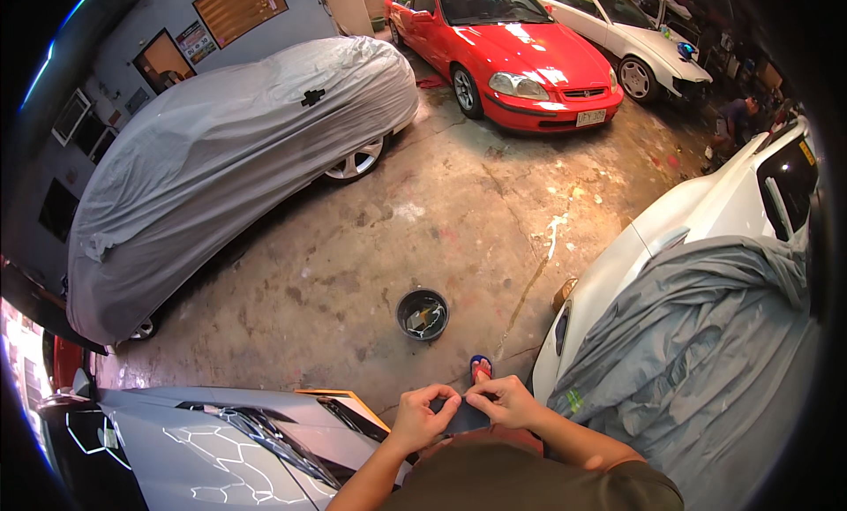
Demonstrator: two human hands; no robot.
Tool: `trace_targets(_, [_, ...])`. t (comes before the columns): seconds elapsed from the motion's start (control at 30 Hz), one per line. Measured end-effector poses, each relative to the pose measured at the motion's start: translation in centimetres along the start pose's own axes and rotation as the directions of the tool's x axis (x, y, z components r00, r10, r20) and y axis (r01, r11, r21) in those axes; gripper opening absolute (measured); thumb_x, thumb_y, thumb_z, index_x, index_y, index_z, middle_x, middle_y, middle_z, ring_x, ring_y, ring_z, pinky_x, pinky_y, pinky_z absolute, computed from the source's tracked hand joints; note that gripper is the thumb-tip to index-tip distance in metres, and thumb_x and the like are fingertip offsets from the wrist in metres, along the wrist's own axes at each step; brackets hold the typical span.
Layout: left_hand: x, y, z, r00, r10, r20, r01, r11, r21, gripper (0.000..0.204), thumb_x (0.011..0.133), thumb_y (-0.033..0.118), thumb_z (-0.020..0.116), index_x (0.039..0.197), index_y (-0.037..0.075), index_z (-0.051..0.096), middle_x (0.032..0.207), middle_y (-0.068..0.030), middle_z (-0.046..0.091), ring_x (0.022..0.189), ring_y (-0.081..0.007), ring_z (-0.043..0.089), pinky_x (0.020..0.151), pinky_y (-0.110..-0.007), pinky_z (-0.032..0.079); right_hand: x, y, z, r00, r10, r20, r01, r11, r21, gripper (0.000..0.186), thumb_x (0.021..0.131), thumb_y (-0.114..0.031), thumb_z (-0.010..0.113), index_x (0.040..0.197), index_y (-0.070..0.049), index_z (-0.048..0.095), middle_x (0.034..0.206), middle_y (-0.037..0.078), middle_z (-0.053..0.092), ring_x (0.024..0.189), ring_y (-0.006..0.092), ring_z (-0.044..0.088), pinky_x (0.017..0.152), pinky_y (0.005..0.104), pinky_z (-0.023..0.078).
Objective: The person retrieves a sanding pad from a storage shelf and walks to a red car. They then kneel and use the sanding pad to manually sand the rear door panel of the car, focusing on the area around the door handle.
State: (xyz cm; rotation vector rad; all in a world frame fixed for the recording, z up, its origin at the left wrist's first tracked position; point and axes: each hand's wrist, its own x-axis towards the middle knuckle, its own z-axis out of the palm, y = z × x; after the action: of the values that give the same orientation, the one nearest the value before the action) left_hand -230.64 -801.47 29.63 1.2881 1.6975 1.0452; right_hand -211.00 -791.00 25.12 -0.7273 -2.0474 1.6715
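In front of my body, my left hand (426,416) and my right hand (505,402) are held close together with their fingertips almost meeting. Thumb and forefinger are pinched on both hands. Whatever they hold, if anything, is too small to make out. Beyond them on the concrete floor stands a dark bucket (423,314) with some water and a pale object inside. One foot in a blue and red flip-flop (481,368) shows just past my hands.
A silver-grey car (221,449) is close on my left, a white car (618,273) under a bunched grey cover (697,334) on my right. Farther off stand a grey-covered car (238,149), a red car (529,52) and another white car (635,34). A person (734,123) crouches at far right.
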Motion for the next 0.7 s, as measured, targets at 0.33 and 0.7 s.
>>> trace_targets(0.33, [15.1, -3.3, -4.9, 0.915, 0.139, -0.379, -0.041, 0.966, 0.256, 0.013, 0.092, 0.011, 0.076, 0.095, -0.002, 0.075, 0.082, -0.0073, 0.075, 0.075, -0.0105, 0.068, 0.069, -0.028, 0.054, 19.5, -0.1, -4.7, 0.973, -0.215, 0.083, 0.225, 0.964, -0.144, 0.014, 0.096, -0.016, 0.067, 0.101, -0.007, 0.076, 0.080, 0.016, 0.073, 0.069, 0.0321, 0.072, 0.064, 0.0419, 0.056])
trace_targets(0.7, [24.6, -9.5, -14.3, 0.887, -0.020, -0.462, 0.064, 0.995, 0.080, 0.016, 0.097, 0.015, 0.074, 0.095, -0.001, 0.074, 0.080, -0.0051, 0.072, 0.075, -0.0094, 0.066, 0.066, -0.029, 0.053, 35.8, 2.0, -1.8, 0.985, -0.140, 0.098, 0.158, 0.964, -0.214, 0.014, 0.094, -0.015, 0.068, 0.102, -0.007, 0.075, 0.079, 0.015, 0.073, 0.067, 0.0325, 0.072, 0.062, 0.0406, 0.057])
